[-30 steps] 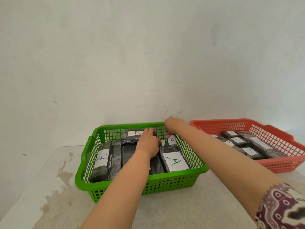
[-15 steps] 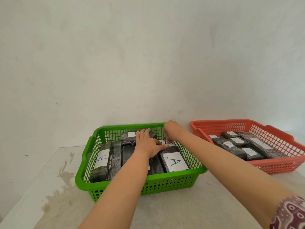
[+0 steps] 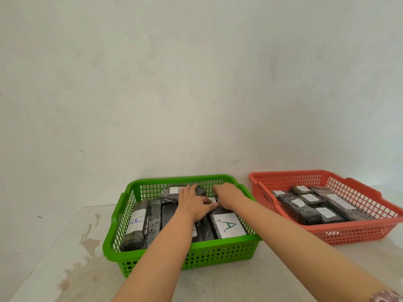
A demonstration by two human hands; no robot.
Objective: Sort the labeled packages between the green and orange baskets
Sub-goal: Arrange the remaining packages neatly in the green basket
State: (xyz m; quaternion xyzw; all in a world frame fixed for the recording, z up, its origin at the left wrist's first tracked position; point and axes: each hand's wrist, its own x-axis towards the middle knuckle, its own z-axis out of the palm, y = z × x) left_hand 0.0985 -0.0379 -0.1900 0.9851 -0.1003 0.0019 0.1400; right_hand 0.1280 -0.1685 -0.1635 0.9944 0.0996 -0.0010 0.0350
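Observation:
The green basket (image 3: 220, 250) stands in front of me with several dark wrapped packages in it; white labels marked A show on one at the left (image 3: 136, 222) and one at the right (image 3: 227, 225). My left hand (image 3: 194, 204) lies flat, fingers spread, on the packages in the basket's middle and back. My right hand (image 3: 227, 196) is curled down at the basket's back right, its fingers on a small package there that it mostly hides. The orange basket (image 3: 349, 233) on the right holds several dark packages (image 3: 303, 209) with white labels, some reading B.
Both baskets stand on a pale stained tabletop (image 3: 72, 264) that ends at the plain wall (image 3: 196, 94) behind. The table's left edge runs diagonally at the lower left. A gap of bare tabletop separates the two baskets.
My left hand has opened out and flattened on the packages. My right hand has sunk lower into the back right of the green basket. The small labelled package it held upright is now hidden.

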